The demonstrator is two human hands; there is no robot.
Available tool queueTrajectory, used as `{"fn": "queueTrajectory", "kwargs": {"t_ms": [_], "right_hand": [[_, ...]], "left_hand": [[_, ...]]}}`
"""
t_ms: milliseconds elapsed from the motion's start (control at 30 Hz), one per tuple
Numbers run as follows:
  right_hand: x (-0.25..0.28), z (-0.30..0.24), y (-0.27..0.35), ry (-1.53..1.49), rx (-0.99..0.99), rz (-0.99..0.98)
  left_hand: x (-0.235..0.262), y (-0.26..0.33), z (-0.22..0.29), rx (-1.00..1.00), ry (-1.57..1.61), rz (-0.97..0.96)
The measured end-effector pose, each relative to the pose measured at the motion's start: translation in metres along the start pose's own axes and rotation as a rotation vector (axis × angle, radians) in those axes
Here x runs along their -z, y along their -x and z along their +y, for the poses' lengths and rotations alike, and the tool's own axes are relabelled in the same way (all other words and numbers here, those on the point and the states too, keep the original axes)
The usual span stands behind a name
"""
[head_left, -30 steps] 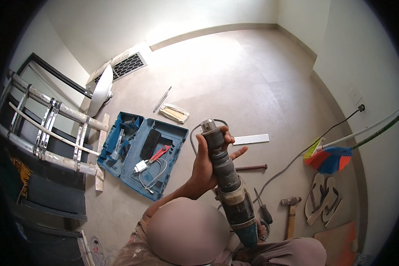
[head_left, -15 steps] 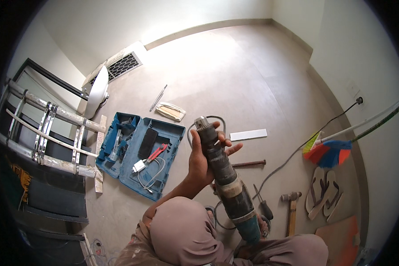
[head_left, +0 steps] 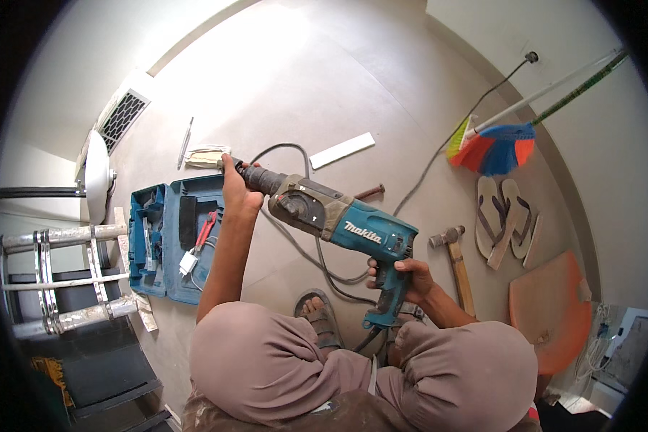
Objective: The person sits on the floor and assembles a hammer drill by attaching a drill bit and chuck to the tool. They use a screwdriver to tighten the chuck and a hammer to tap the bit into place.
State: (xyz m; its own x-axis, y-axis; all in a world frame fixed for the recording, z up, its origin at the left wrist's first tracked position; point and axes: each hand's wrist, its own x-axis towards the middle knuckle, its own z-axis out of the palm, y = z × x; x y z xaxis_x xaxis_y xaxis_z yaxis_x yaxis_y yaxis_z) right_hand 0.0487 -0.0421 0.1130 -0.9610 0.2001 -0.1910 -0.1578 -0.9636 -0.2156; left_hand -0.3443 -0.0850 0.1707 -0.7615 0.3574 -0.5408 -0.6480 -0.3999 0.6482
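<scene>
A teal and grey power drill (head_left: 367,229) is held slantwise above the floor (head_left: 281,79), in front of the knees, its nose pointed toward the upper left. The nose is gripped by the left hand (head_left: 239,187), whose fingers are curled around it. The pistol handle is wrapped by the fingers of the right hand (head_left: 415,279); whether the trigger is pressed cannot be told. Just beside the left forearm, an open blue case (head_left: 178,277) is laid on the floor, with a red-handled tool (head_left: 207,229) and a white plug (head_left: 188,263) inside. A rusty rod (head_left: 371,191) is partly hidden behind the drill. To the right, a wooden-handled hammer (head_left: 459,270) and a pair of flip-flops (head_left: 510,216) are seen, and a dark cable (head_left: 439,164) is plugged into the wall.
</scene>
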Motion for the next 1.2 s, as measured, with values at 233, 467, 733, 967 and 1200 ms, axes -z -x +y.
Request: {"fn": "queueTrajectory", "kwargs": {"t_ms": [233, 467, 733, 967, 1200], "right_hand": [[0.003, 0.016, 0.004, -0.075, 0.004, 0.068], [0.008, 0.014, 0.009, -0.082, 0.019, 0.063], [0.005, 0.007, 0.011, 0.297, 0.162, 0.365], [0.019, 0.016, 0.002, 0.256, 0.096, 0.580], [0.021, 0.017, 0.016, 0.414, 0.115, 0.399]], "left_hand": [[0.017, -0.006, -0.012, 0.046, -0.062, 0.047], [0.017, -0.001, -0.017, 0.054, -0.055, 0.046], [0.018, 0.015, -0.011, 0.074, 0.026, 0.009], [0.028, 0.045, -0.010, -0.072, 0.073, -0.213], [0.015, 0.076, -0.006, -0.086, 0.133, -0.321]]}}
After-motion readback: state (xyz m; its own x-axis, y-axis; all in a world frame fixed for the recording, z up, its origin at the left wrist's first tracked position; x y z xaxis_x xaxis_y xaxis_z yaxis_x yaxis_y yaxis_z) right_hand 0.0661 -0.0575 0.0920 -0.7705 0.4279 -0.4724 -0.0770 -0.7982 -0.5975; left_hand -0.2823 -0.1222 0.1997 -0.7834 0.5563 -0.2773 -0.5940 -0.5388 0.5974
